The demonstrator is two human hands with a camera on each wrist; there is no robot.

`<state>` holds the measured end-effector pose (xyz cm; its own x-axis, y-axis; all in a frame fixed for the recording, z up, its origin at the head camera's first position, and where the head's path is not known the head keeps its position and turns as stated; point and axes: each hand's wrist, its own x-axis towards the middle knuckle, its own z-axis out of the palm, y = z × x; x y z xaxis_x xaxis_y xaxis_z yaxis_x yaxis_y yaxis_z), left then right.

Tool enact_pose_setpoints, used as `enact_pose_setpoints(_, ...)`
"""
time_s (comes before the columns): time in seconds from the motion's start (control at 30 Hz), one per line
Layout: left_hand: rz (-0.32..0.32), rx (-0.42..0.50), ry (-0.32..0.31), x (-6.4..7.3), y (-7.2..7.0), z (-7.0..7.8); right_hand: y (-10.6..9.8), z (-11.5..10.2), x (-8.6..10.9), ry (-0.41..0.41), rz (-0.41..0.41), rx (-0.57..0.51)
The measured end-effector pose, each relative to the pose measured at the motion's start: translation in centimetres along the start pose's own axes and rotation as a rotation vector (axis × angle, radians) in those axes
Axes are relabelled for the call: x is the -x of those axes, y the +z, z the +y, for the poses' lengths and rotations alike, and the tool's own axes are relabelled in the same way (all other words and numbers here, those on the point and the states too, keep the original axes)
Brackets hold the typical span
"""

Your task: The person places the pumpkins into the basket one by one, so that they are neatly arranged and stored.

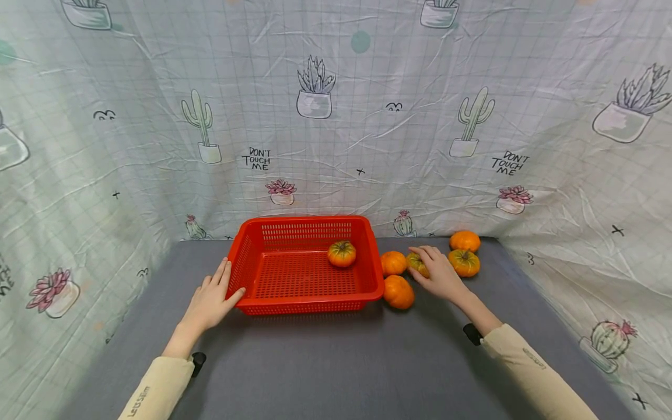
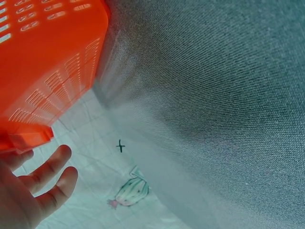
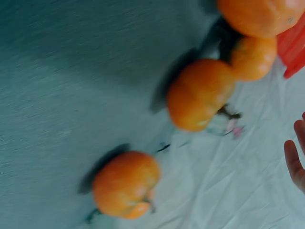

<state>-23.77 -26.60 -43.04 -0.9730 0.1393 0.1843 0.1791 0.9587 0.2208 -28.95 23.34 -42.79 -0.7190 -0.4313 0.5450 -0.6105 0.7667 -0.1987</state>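
Observation:
My left hand [image 1: 209, 297] rests at the front left corner of a red plastic basket [image 1: 310, 300], thumb over the rim and fingers along the outer left side. In the left wrist view the fingers [image 2: 61, 188] are extended, partly behind the rim. A ribbed orange and green pumpkin [image 1: 342, 254] sits inside the basket, toward the right. My right hand [image 1: 440, 274] hovers with spread fingers over a small greenish pumpkin [image 1: 418, 265], which it partly hides. In the right wrist view the visible fingers [image 3: 292, 155] hold nothing.
Two orange pumpkins [image 1: 398, 293] lie against the basket's right side. Beyond my right hand are a greenish pumpkin [image 1: 464, 263] and an orange one [image 1: 465, 241] behind it. Printed cloth [image 1: 357, 134] hangs around the back and sides of the grey table [image 1: 315, 367].

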Motion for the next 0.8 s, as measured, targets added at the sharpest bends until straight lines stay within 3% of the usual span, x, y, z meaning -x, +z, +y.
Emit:
enact_pose_setpoints(0.43,-0.014,0.007,-0.006,0.2,-0.3,0.0,-1.7,4.1,3.1,0.202,0.122,0.09)
enact_pose_setpoints(0.8,-0.017,0.005,-0.002,0.1,-0.2,0.1,-2.2,7.5,5.3,0.328,0.151,0.123)
